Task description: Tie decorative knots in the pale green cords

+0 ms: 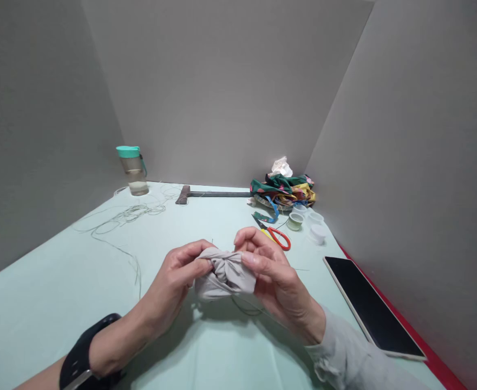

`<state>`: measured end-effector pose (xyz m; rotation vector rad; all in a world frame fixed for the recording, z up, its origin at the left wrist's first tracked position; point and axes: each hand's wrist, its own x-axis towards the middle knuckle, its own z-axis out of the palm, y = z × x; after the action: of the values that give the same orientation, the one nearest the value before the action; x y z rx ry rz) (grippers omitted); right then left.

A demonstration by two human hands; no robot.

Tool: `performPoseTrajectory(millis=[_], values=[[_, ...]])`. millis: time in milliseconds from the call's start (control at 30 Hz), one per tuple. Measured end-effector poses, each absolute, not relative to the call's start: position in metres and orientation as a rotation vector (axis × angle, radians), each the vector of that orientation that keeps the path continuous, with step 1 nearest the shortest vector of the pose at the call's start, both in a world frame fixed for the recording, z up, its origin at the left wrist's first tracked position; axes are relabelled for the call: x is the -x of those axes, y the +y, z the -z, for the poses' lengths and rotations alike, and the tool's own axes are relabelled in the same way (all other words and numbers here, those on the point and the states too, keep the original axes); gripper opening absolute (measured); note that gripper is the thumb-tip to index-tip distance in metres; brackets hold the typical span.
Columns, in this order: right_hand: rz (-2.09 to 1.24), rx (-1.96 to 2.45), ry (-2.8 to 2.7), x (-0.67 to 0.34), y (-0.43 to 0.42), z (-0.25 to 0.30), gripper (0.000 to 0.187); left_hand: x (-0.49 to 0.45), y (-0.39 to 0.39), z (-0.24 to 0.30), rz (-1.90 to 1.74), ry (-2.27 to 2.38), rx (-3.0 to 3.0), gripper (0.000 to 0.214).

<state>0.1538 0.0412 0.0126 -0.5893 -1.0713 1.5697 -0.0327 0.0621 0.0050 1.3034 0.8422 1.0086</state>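
At the far left, a clear water bottle (133,172) with a teal lid stands on a pale green table cover (55,292). Loose pale thread (126,215) loops across the cover near the bottle and trails toward the middle. Along the far edge lies a dark long-handled tool (217,194), its exact kind hard to make out.

Near the middle, the left hand (173,284), with a black wristband (84,352) at its wrist, is curled closed and pinches the left side of a gathered grey cloth bundle (225,274). The right hand (279,276) is half-closed around the bundle's right side, and its grey sleeve (344,346) runs off the lower edge. The bundle is held above the cover, and the fingers hide parts of it. A tiny sliver above it is too small to identify.

Red-handled scissors (278,238) lie partly hidden behind the right hand. Beyond them sit small plastic cups (303,222) and a heap of patterned fabric (282,190) topped by something white and crumpled (282,168). At the right, a black tablet (372,306) lies beside the cover's red edge (435,365).
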Motion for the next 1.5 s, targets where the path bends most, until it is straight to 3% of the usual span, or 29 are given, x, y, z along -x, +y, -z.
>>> performPoseTrajectory(millis=[100, 300, 467, 567, 667, 800, 1133, 1400, 1500], values=[[-1.556, 0.552, -1.166, -0.155, 0.039, -0.014, 0.029, 0.033, 0.060, -0.010, -1.024, 0.976, -1.516, 0.008], [-1.378, 0.611, -1.478, -0.158, 0.043, -0.012, 0.021, 0.036, 0.066, -0.009, -1.041, 1.097, -1.605, 0.010], [-1.171, 0.891, -1.465, -0.164, 0.057, -0.003, 0.039, 0.035, 0.069, -0.009, -1.039, 0.994, -1.423, 0.026], [-1.245, 0.938, -1.524, -0.166, 0.061, 0.003, 0.024, 0.035, 0.069, -0.009, -1.027, 0.973, -1.381, 0.036], [-1.200, 0.923, -1.503, -0.166, 0.059, 0.006, 0.015, 0.035, 0.069, -0.008, -1.096, 1.032, -1.394, 0.030], [-1.117, 0.874, -1.384, -0.168, 0.058, 0.012, 0.019, 0.035, 0.072, -0.005, -1.161, 1.080, -1.413, 0.015], [-1.281, 0.800, -1.260, -0.168, 0.057, 0.012, 0.031, 0.038, 0.078, 0.009, -1.095, 0.971, -1.420, 0.033], [-1.541, 0.673, -1.334, -0.164, 0.053, 0.004, 0.027, 0.039, 0.073, 0.008, -1.345, 1.144, -1.495, 0.022], [-1.543, 0.664, -1.413, -0.162, 0.053, 0.005, 0.031, 0.033, 0.063, 0.006, -1.227, 1.060, -1.604, 0.034]])
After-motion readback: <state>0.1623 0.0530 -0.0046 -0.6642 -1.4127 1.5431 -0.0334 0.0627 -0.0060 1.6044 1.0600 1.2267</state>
